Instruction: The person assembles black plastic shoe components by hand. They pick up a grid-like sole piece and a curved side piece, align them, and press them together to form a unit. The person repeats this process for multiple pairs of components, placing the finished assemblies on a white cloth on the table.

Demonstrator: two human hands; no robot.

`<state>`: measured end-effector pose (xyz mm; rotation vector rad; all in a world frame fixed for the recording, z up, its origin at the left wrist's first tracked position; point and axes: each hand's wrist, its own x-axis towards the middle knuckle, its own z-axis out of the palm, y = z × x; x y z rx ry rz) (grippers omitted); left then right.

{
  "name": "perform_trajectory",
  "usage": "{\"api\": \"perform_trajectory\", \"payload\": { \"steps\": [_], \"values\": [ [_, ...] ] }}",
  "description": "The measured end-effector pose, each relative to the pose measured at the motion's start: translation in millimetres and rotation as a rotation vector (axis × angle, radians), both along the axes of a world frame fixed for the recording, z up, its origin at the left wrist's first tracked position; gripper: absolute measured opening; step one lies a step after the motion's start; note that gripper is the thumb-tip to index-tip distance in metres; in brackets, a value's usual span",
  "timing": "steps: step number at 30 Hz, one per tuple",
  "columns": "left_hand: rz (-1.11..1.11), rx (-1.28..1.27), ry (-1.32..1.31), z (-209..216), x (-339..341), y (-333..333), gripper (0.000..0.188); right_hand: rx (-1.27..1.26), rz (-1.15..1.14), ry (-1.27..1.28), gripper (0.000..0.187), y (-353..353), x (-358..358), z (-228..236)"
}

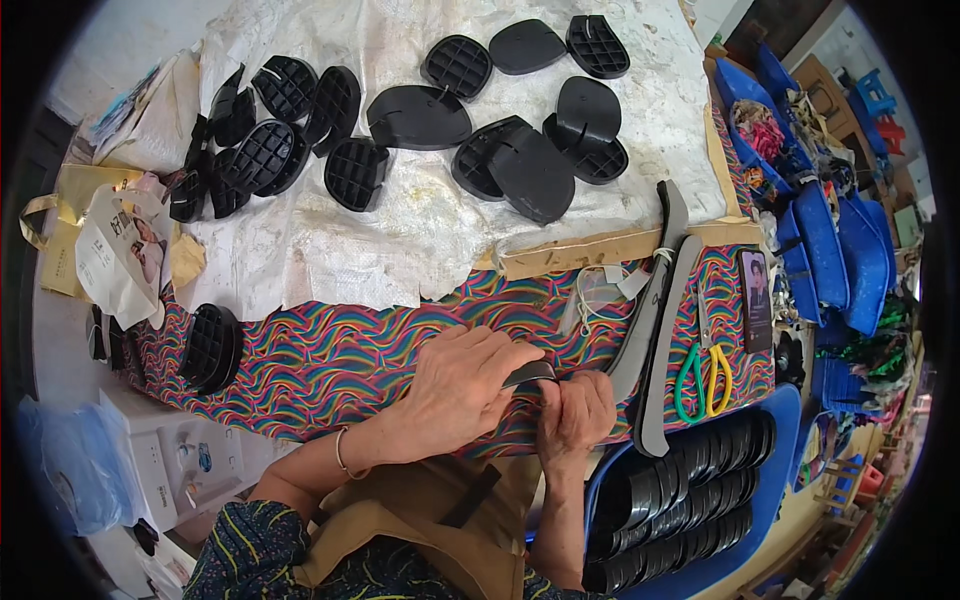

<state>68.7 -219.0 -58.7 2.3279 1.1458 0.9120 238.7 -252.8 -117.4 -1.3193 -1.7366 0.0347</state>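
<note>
My left hand (462, 385) is closed around a small black shoe-sole piece (530, 375), held just above the patterned cloth. My right hand (577, 412) pinches the same piece at its right end, thumb and fingers pressed together. Most of it is hidden by my fingers, so its full shape cannot be made out. Beside my right hand lie two long dark grey curved strips (655, 375), tied with a thin cord near the top. Scissors (705, 385) with green and yellow handles rest to the right of the strips.
Black sole pieces (418, 117), several with gridded undersides, lie scattered over a white woven sheet (400, 240). A stack of them (210, 348) stands at the left. A blue bin (785, 430) at lower right holds rows of black parts. A phone (755, 300) lies on the right edge.
</note>
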Motion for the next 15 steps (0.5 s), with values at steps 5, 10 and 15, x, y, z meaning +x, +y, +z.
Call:
{"api": "perform_trajectory", "payload": {
  "steps": [5,10,15],
  "values": [
    [0.026,0.054,-0.013,-7.6,-3.9,-3.0,0.042,-0.017,-0.004,0.093,0.031,-4.2,-6.6,0.8],
    [0.033,0.086,-0.035,-10.7,-8.5,-5.3,0.039,-0.045,-0.002,0.2,0.033,-10.2,-9.8,-2.4],
    [0.003,0.132,-0.099,-12.4,-17.2,-8.3,0.041,-0.28,0.145,0.553,0.027,-29.0,-6.6,-1.9]
  ]
}}
